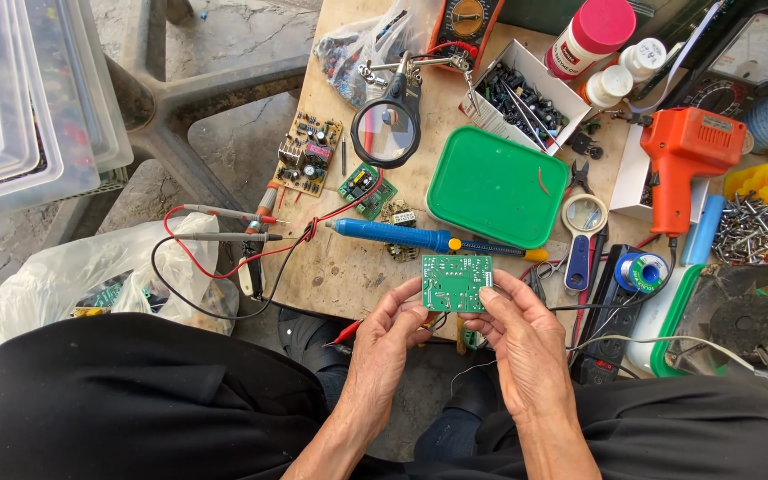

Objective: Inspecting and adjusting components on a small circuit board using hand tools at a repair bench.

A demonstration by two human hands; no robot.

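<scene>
A small green circuit board [455, 283] is held up between both hands, solder side toward me, just off the near edge of the wooden worktable [348, 267]. My left hand [388, 342] pinches its lower left corner. My right hand [517, 342] grips its right edge with thumb and fingers. Just beyond the board lies a blue desoldering pump [393, 235] with a yellow end.
On the table lie a green plastic lid [495, 187], a magnifier on a clip stand [386, 132], two other circuit boards [310, 153], an orange soldering gun [682, 160], a solder spool [644, 271], a box of dark parts [519, 96] and red and black probe leads [224, 227]. A plastic bag [91, 276] sits lower left.
</scene>
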